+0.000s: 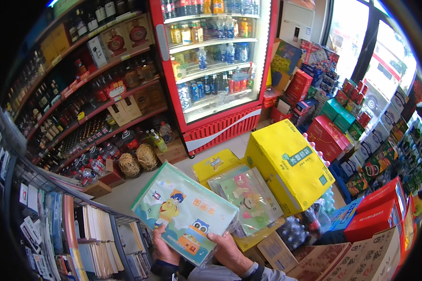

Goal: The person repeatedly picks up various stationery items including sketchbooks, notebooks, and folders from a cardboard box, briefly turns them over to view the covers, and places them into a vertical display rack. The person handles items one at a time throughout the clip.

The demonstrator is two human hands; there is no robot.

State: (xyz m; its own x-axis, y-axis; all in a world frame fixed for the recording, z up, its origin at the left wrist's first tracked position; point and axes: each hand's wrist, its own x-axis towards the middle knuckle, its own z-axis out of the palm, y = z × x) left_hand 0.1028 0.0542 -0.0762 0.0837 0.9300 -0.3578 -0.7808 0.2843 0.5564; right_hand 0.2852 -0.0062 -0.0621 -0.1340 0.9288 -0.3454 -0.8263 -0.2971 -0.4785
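Note:
In front of me I hold a plastic-wrapped drawing book (173, 206), pale green with cartoon figures on its cover, tilted slightly. My left hand (165, 246) grips its lower left edge, thumb on the cover. My right hand (229, 253) closes on the lower right corner, thumb on top; the other fingers are hidden beneath. Just beyond it lies another plastic-wrapped book (248, 199) with a pink and green cartoon cover, in an open yellow carton with a raised flap (216, 164).
A large yellow box (288, 164) stands right of the open carton. A lit drinks fridge (220, 136) is ahead, bottle shelves (94, 75) at left. Near left, a wire rack (115, 229) holds notebooks. Red boxes (375, 225) and cardboard cartons (356, 257) crowd the right.

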